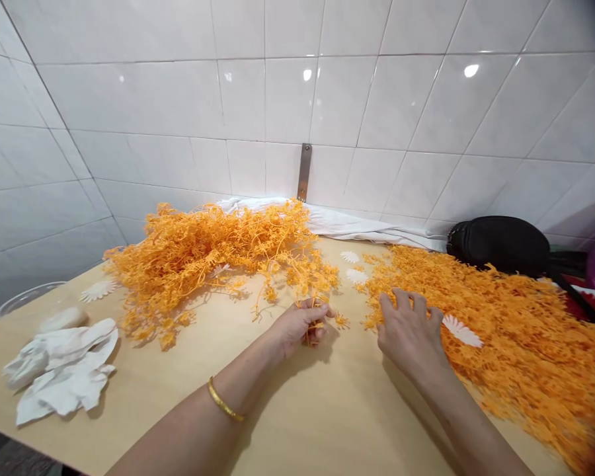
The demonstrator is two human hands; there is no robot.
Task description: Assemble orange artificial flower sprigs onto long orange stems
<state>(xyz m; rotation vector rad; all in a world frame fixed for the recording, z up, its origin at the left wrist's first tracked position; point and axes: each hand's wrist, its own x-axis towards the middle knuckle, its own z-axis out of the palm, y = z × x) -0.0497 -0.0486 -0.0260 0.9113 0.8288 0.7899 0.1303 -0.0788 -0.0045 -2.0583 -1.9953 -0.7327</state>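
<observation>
My left hand [297, 327] is pinching a small orange plastic sprig [315, 324] in its fingers, at the middle of the light wooden table [297, 423]. Behind it lies a loose, tangled heap of orange sprigs [203, 258], with a few stems reaching towards the hand. My right hand [411, 327] hovers with spread fingers at the edge of a wider orange mass of sprigs [506, 350], its fingertips at or just over the mass. A white petalled daisy cutout [461, 330] lies just right of that hand.
Several more white daisy cutouts [98, 290] lie on the table. Crumpled white cloth [59, 373] and a pale lump [63, 319] sit at the left, near a clear bowl rim [30, 297]. White fabric [337, 225] and a black bag [498, 244] line the tiled wall.
</observation>
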